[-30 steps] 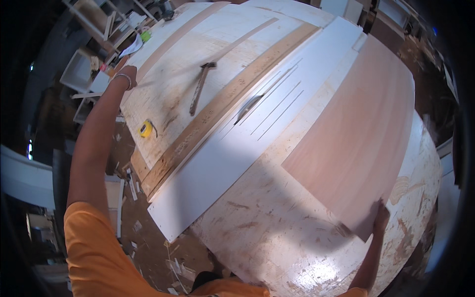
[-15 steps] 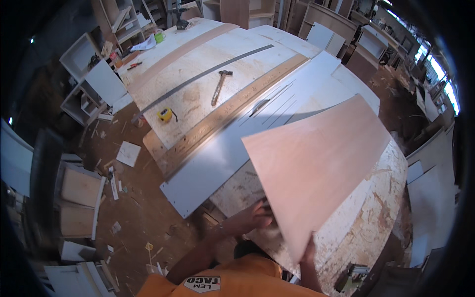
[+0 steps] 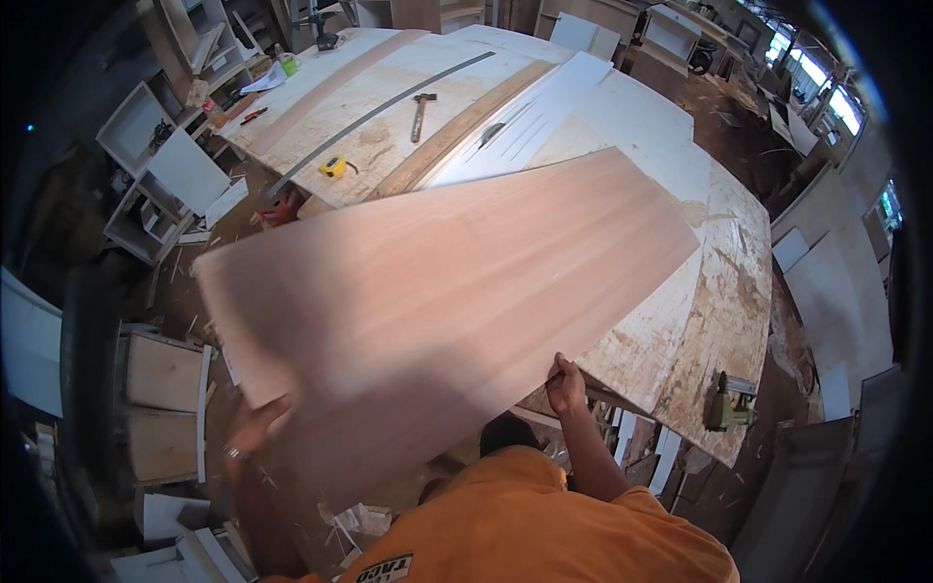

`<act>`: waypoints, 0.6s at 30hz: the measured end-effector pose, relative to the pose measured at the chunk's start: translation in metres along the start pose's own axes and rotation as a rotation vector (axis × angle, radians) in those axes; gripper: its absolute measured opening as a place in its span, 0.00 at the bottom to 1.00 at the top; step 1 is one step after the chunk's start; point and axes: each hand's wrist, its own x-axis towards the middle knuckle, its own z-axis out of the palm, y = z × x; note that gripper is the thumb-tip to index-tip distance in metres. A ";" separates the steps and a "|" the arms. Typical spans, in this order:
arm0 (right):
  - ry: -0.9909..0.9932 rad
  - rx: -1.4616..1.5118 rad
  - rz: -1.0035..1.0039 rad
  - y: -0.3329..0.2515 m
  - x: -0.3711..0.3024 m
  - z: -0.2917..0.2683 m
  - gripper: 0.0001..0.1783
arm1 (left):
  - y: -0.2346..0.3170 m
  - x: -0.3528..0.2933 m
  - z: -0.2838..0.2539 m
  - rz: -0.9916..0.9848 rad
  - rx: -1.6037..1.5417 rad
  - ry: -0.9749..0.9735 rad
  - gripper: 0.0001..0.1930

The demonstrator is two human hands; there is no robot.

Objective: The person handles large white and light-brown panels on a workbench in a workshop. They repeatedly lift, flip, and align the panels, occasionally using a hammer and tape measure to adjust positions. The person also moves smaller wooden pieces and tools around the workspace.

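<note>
I hold a large thin reddish-brown veneer sheet (image 3: 437, 282) up over the near end of the big workbench (image 3: 729, 291). My left hand (image 3: 255, 426) grips its lower left edge, blurred by motion. At the lower right edge, my right hand (image 3: 567, 381) pinches the sheet. It hides much of the white panel (image 3: 573, 107) that lies on the bench.
A hammer (image 3: 421, 112), a yellow tape measure (image 3: 333, 167), a long metal straightedge (image 3: 389, 107) and a wooden strip (image 3: 457, 136) lie on the far bench. A green power tool (image 3: 727, 400) sits at the bench's near right corner. White shelf units (image 3: 155, 185) and boards (image 3: 160, 408) crowd the floor at left.
The veneer sheet has swung off the bench toward me and to the left, and now spreads wide. My hands have moved apart to its lower corners.
</note>
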 end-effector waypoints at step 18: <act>-0.250 -0.574 0.433 0.147 -0.120 0.069 0.21 | -0.129 -0.280 -0.159 -0.232 -0.206 0.381 0.41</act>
